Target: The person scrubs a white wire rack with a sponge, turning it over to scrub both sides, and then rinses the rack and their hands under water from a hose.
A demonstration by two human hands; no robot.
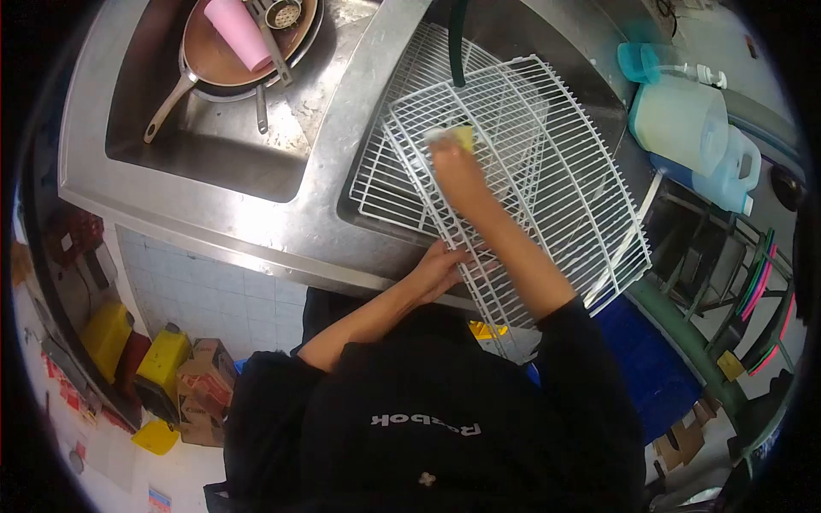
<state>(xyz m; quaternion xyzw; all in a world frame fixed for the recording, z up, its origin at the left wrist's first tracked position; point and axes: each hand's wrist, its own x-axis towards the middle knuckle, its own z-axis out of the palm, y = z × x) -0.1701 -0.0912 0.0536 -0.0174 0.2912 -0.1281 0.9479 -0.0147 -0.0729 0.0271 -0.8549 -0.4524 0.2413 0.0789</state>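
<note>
The wire rack [547, 171] is laid across the right basin, its near edge overhanging the counter and grasped by the left hand [438, 272]. A yellow sponge [463, 137] is clenched in the right hand [457, 171] on its far part, with jugs [684, 120] close by its right edge.

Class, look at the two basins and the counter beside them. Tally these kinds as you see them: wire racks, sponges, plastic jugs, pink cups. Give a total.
Wire racks: 2
Sponge, held in the right hand: 1
Plastic jugs: 2
Pink cup: 1
Total: 6
</note>
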